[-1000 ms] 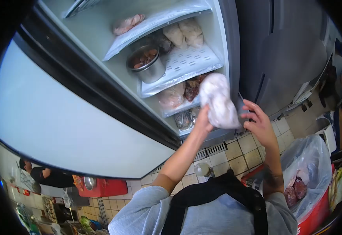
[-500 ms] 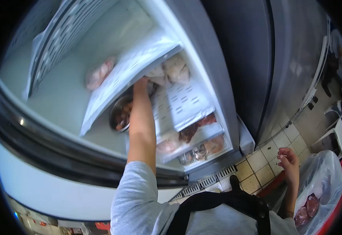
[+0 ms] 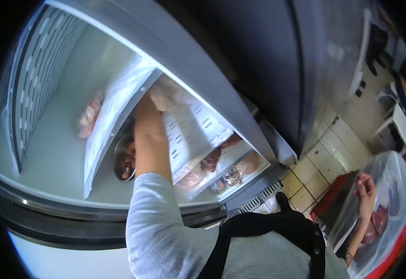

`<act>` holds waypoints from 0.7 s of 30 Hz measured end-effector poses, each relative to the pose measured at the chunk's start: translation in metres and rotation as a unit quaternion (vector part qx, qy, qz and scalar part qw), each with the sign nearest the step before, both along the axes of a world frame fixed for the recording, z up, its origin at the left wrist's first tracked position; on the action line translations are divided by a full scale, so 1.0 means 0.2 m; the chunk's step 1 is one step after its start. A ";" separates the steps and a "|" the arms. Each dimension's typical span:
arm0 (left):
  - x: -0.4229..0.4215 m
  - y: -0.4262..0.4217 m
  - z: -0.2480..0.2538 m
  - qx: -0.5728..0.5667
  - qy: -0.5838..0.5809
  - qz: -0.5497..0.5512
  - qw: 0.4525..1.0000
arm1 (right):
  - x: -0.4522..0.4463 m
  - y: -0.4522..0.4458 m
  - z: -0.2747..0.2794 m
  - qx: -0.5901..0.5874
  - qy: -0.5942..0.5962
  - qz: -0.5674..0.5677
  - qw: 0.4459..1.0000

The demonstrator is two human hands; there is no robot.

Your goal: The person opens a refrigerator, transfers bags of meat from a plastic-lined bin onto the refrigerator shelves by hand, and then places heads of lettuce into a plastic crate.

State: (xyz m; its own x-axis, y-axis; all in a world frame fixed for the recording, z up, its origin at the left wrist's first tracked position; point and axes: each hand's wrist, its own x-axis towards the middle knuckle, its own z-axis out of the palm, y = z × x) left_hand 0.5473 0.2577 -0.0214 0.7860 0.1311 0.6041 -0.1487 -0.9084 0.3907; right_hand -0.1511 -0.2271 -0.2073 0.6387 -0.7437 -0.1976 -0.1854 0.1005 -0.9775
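Reaching into one fridge [image 3: 56, 144], left hand [image 3: 146, 103] (partly hidden), one pot [image 3: 118, 160] alongside.

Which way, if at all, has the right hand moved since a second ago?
Yes. Against the red container, the right hand has shifted away from the fridge, from clear of the container's plastic bag to overlapping it in view.

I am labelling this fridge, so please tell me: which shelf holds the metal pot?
The shelf where the left forearm reaches in, directly below the upper shelf with one pinkish lump. Only there does a metal pot show.
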 end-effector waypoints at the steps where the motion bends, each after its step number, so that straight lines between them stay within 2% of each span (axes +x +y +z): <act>1: 0.00 0.01 -0.01 0.044 0.000 0.004 0.999 | -0.10 -0.05 -0.01 -0.011 0.002 -0.040 0.999; 5: -0.01 0.10 -0.02 0.196 0.003 -0.017 0.980 | -0.60 -0.18 -0.01 -0.047 0.044 -0.198 0.978; 6: -0.03 0.11 -0.05 0.219 0.002 -0.028 0.975 | -0.79 -0.25 -0.14 -0.020 -0.046 -0.224 0.973; 8: -0.09 0.09 -0.11 0.232 -0.012 -0.050 0.971 | -1.07 -0.27 -0.17 -0.109 0.046 -0.261 0.958; 9: -0.14 0.06 -0.16 0.232 -0.023 -0.055 0.971 | -1.15 -0.22 -0.13 -0.084 0.037 -0.279 0.956; 10: -0.22 0.01 -0.20 0.222 -0.045 -0.067 0.972 | -1.25 -0.19 -0.11 -0.153 0.138 -0.271 0.940; 11: -0.35 -0.03 -0.26 0.210 -0.071 -0.092 0.971 | -1.34 -0.18 -0.13 -0.109 0.120 -0.264 0.951; 12: -0.51 -0.06 -0.31 0.201 -0.104 -0.125 0.966 | -1.40 -0.19 -0.15 -0.106 0.166 -0.240 0.951; 13: -0.94 -0.21 -0.31 0.174 -0.065 -0.170 0.968 | -1.48 -0.22 -0.19 -0.086 0.148 -0.224 0.960; 15: -1.20 -0.16 -0.45 0.227 -0.137 -0.298 0.917 | -1.60 -0.33 -0.33 -0.105 0.188 -0.190 0.958; 17: -1.70 -0.14 -0.58 0.202 -0.068 -0.311 0.926 | -1.63 -0.44 -0.51 -0.137 0.248 -0.122 0.951; 19: -2.05 -0.07 -0.72 0.232 -0.027 -0.323 0.917 | -1.64 -0.57 -0.72 -0.186 0.322 -0.023 0.928; 21: -2.36 0.03 -0.81 0.260 0.054 -0.304 0.915 | -1.54 -0.66 -0.95 -0.273 0.313 0.076 0.907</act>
State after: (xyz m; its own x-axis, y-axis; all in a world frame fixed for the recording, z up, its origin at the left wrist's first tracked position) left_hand 0.0746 0.2633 -0.1835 0.6774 -0.6331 0.3746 -0.6742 -0.7380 -0.0280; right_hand -0.4597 -0.3585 -0.3982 0.6321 -0.7522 -0.1860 -0.6917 -0.4396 -0.5730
